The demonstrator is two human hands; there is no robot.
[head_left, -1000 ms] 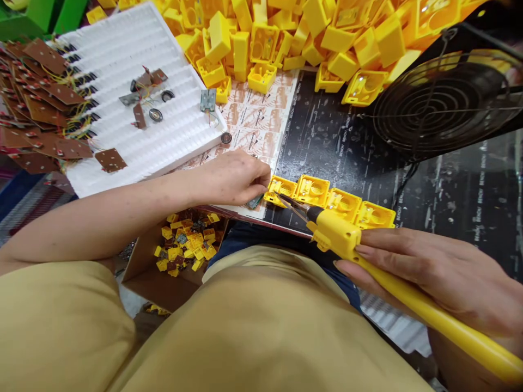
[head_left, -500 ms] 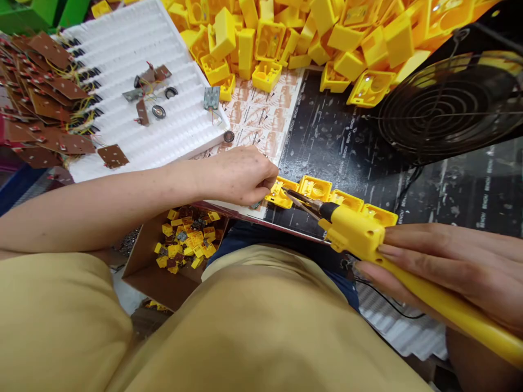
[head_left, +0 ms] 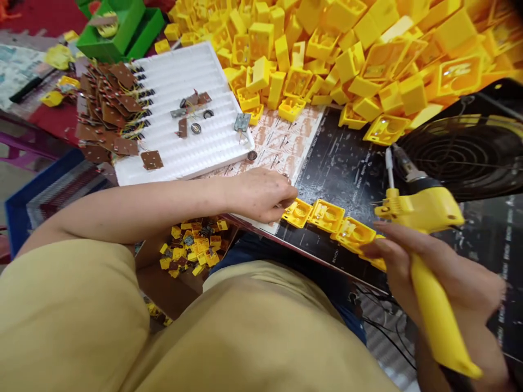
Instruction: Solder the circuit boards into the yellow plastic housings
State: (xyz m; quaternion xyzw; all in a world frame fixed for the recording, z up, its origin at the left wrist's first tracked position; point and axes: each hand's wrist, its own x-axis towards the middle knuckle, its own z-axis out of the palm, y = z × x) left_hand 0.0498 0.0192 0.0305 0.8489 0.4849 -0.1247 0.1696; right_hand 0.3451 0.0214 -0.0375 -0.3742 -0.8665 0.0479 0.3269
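Note:
My left hand [head_left: 263, 193] rests on the table edge with its fingers curled against the left end of a row of yellow plastic housings [head_left: 327, 215]; what the fingers pinch is hidden. My right hand [head_left: 441, 277] is wrapped round the handle of a yellow soldering iron [head_left: 425, 239]. The iron's tip points up and away, lifted off the row of housings.
A big heap of yellow housings [head_left: 351, 49] fills the back. A white ribbed tray [head_left: 192, 147] holds small parts, with brown circuit boards [head_left: 110, 109] stacked at its left. A black fan [head_left: 461, 152] stands at right. A cardboard box of yellow bits [head_left: 192, 250] sits below the table edge.
The soldering iron's tip has lifted off the leftmost housing and swung up to the right. The camera has tilted back, showing more of the heap. My left hand stays at the row's end.

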